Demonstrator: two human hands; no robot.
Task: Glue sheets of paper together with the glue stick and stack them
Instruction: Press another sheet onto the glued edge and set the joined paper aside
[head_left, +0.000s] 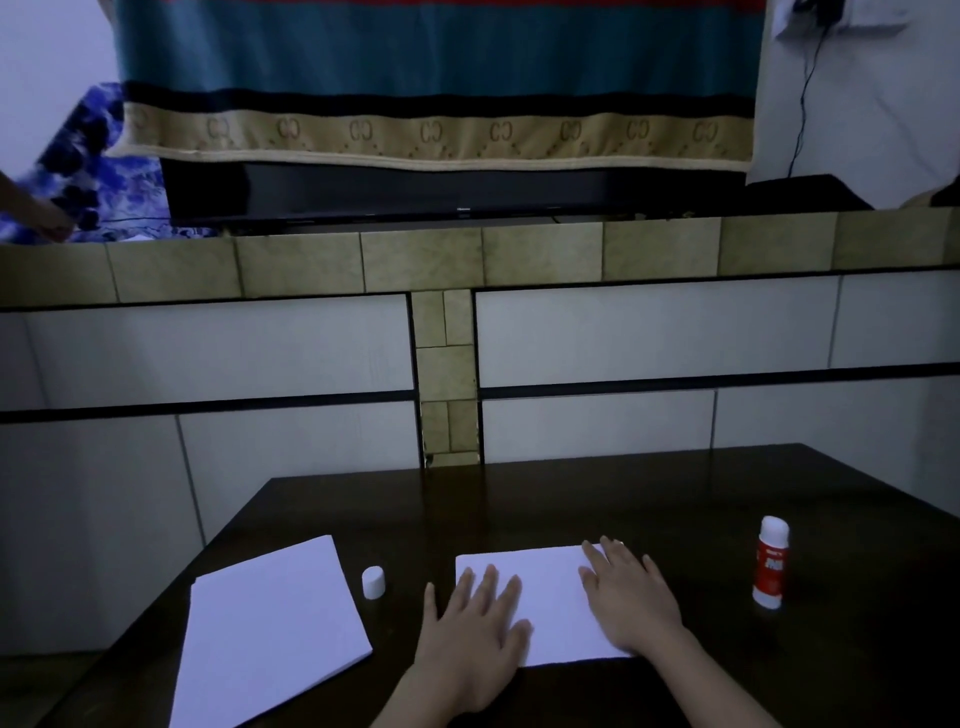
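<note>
A white sheet of paper (545, 587) lies flat on the dark table (675, 493) in front of me. My left hand (475, 631) presses on its left part with fingers spread flat. My right hand (626, 597) lies flat on its right part, fingers straight. A thicker stack of white paper (270, 629) rests to the left, turned at an angle. Between the stack and the sheet stands the small white glue cap (373, 582). The red and white glue stick (771, 562) stands upright at the right, apart from both hands.
A tiled wall and ledge (415, 265) rise behind the table. On the ledge sits a dark television (457, 192) draped with a striped cloth (436, 78). Another person's hand (36, 213) shows at the far left edge.
</note>
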